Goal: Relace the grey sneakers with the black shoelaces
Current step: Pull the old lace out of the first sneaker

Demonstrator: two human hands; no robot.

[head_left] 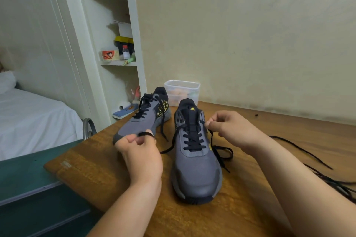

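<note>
Forearms reach in over the table (240, 213). The left hand (141, 153) pinches a loop of black lace (193, 140) slung over its forefinger, and the right hand (231, 131) pinches the other strand just beside the upper right eyelets. Both strands seem to belong to the near sneaker (196, 171). It stands toe toward the camera between the hands, with its lower rows crossed and its top eyelets still open. The far sneaker (138, 121), behind and to the left, looks laced through, its ends dangling. Spare laces (308, 156) trail across the table on the right. An uneven pull could drag the short end back out of its eyelet or tip the shoe sideways. The slack coiled beside the right hand could snag or twist a crossing, and a missed eyelet would spoil the pattern.
</note>
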